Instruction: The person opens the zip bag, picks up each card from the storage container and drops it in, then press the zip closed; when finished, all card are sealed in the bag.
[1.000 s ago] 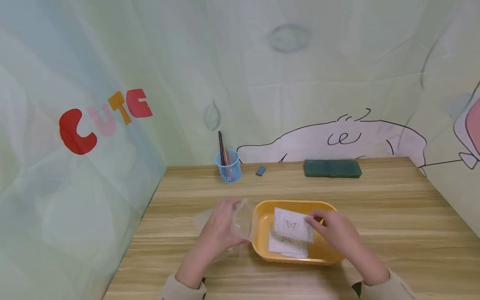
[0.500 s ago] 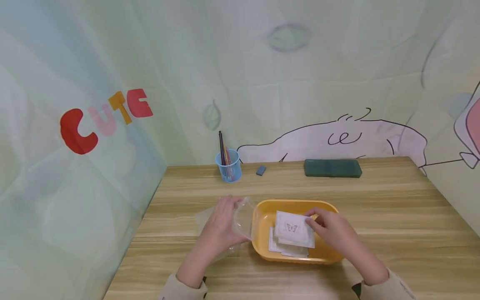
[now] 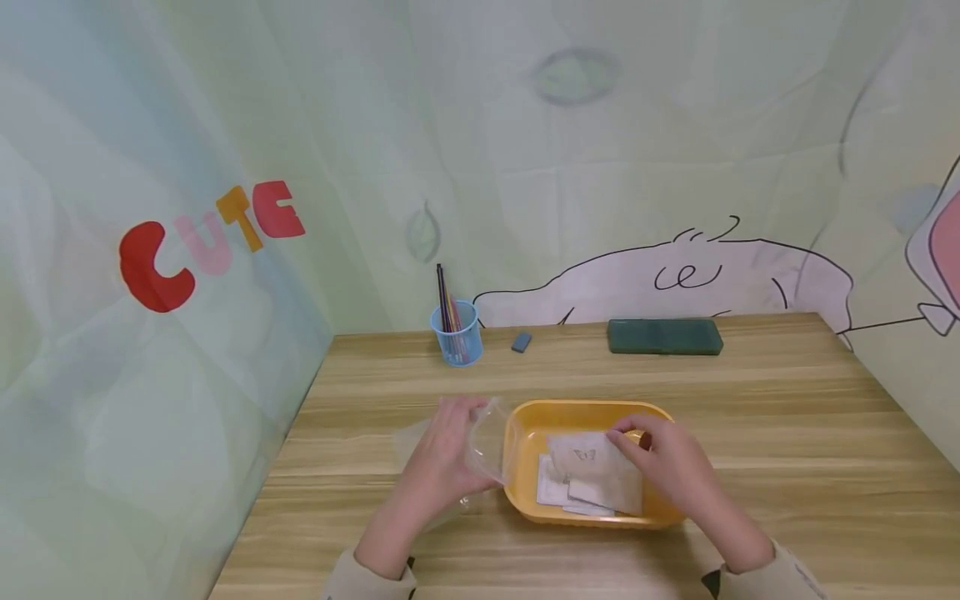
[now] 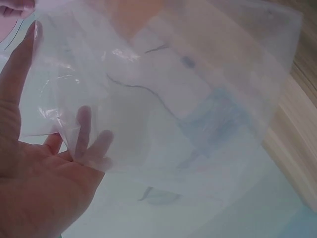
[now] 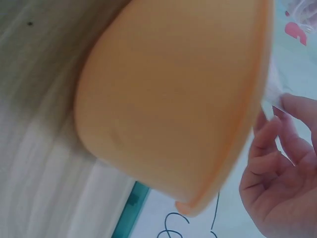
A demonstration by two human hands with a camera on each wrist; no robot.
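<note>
My left hand [image 3: 442, 458] holds a clear plastic bag [image 4: 148, 109] just left of a yellow-orange tub [image 3: 592, 521]. The bag's mouth is spread and faces the tub; in the left wrist view some fingers show through the film. Over the tub, my right hand [image 3: 675, 467] pinches the upper right corner of a thin white square [image 3: 585, 457] printed with a butterfly, blurred in the head view. Below it, several similar white squares [image 3: 552, 487] lie on the tub floor, overlapping. In the right wrist view the tub's outer wall [image 5: 173, 99] covers most of what is pinched.
A blue cup [image 3: 459, 342] of pencils stands at the back of the wooden table [image 3: 780, 417]. Beside it lies a small blue-grey block [image 3: 522, 342]. Further right is a dark green flat case [image 3: 664, 337]. Printed cloth [image 3: 525, 167] hangs behind and at the sides.
The butterfly square in my right hand has tilted and sunk lower in the tub, and a square beneath it has shifted to the right. My left hand and the bag stay nearly still.
</note>
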